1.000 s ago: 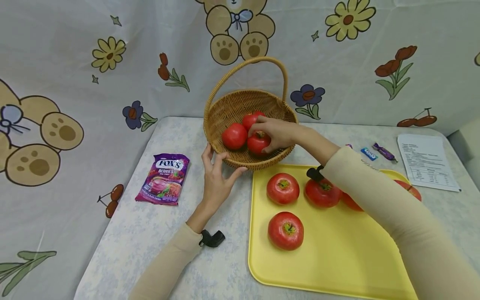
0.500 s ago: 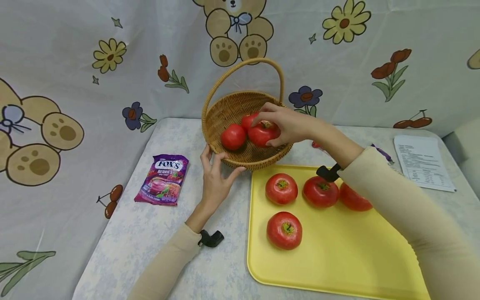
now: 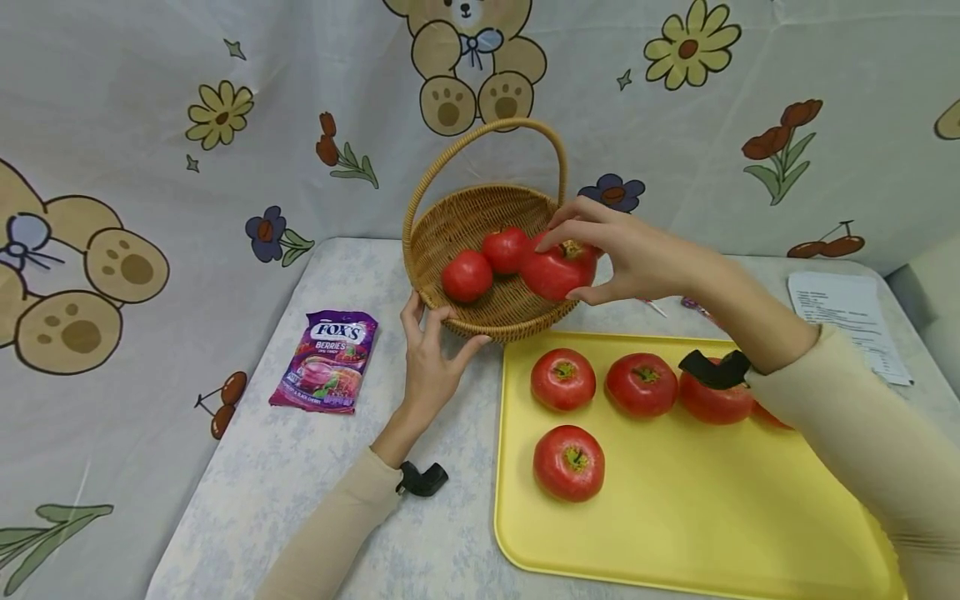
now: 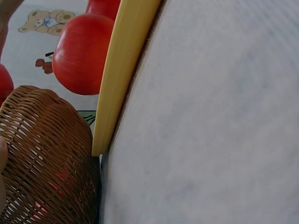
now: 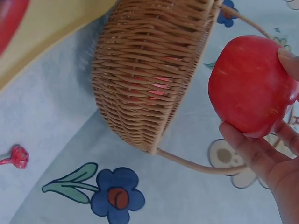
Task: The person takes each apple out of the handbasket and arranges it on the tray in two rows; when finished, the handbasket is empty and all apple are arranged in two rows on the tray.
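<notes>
My right hand (image 3: 637, 254) pinches a red apple (image 3: 551, 273) between thumb and fingers, at the right side of the wicker basket (image 3: 459, 221). In the right wrist view this apple (image 5: 247, 88) shows beside the basket wall (image 5: 140, 74). Two more red apples, one on the left (image 3: 467, 277) and one behind it (image 3: 505, 250), lie inside the basket. My left hand (image 3: 431, 367) holds the basket's front-left rim with its fingers, the thumb spread along the lower wall. In the left wrist view only fingertips show beside the weave (image 4: 46, 144).
A yellow tray (image 3: 637, 517) with several red apples (image 3: 567, 463) stands in front and to the right. A purple candy bag (image 3: 327, 361) lies left. Near the back right are a printed sheet (image 3: 843, 312) and a red lollipop (image 5: 19, 156). A patterned cloth hangs behind the basket.
My right hand has lifted the apple from inside the basket and moved it right, to the basket's right rim. The left hand stays at the rim.
</notes>
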Action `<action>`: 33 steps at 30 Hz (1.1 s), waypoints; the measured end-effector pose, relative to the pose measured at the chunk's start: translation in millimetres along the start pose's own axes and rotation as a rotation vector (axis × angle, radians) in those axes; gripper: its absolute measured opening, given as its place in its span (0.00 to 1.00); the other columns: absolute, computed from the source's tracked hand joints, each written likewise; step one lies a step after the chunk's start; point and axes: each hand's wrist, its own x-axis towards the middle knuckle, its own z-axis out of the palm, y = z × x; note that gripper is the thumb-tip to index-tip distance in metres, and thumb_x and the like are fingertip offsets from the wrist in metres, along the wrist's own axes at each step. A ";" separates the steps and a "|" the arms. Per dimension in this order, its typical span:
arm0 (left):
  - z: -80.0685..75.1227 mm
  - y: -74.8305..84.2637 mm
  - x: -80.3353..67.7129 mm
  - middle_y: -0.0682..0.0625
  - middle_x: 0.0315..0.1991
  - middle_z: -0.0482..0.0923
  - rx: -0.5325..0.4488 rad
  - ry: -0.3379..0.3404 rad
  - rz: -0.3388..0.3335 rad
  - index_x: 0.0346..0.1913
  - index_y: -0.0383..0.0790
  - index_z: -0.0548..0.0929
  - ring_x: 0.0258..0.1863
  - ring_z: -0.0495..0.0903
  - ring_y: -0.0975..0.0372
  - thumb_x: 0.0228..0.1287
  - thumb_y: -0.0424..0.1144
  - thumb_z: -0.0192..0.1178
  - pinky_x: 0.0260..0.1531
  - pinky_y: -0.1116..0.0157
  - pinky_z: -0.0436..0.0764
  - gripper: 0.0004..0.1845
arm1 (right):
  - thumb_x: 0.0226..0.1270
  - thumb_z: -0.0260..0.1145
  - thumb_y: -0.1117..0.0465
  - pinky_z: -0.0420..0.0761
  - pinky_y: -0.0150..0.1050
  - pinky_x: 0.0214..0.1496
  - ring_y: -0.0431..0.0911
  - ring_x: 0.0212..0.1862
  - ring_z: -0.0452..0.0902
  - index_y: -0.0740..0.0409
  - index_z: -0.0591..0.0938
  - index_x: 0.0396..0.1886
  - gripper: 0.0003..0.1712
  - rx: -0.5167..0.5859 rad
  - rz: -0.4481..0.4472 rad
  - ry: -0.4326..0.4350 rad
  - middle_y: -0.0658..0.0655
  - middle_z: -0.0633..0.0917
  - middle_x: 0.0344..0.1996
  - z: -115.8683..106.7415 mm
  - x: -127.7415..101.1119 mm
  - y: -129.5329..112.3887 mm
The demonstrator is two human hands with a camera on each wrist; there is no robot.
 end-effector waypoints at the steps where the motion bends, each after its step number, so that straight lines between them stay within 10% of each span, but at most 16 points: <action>1: 0.4 0.5 -0.1 0.31 0.71 0.47 0.000 0.000 0.002 0.49 0.40 0.71 0.73 0.53 0.42 0.55 0.51 0.71 0.58 0.46 0.74 0.27 | 0.48 0.80 0.65 0.82 0.36 0.41 0.43 0.50 0.75 0.47 0.77 0.58 0.35 -0.004 0.000 0.002 0.55 0.72 0.59 -1.6 -6.3 -3.8; 20: 5.3 2.2 0.0 0.31 0.71 0.48 0.015 0.007 -0.012 0.50 0.40 0.72 0.74 0.53 0.45 0.55 0.51 0.72 0.59 0.45 0.73 0.28 | 0.43 0.82 0.57 0.83 0.37 0.47 0.39 0.59 0.70 0.33 0.74 0.61 0.43 -0.007 0.122 -0.047 0.46 0.71 0.62 60.3 -152.1 -53.8; 33: 2.3 1.7 -0.8 0.30 0.71 0.48 0.004 0.013 -0.031 0.49 0.40 0.72 0.74 0.53 0.44 0.55 0.52 0.71 0.58 0.45 0.74 0.27 | 0.40 0.84 0.57 0.83 0.33 0.44 0.34 0.57 0.64 0.33 0.76 0.59 0.43 0.059 0.246 -0.041 0.45 0.72 0.58 96.8 -189.9 -59.1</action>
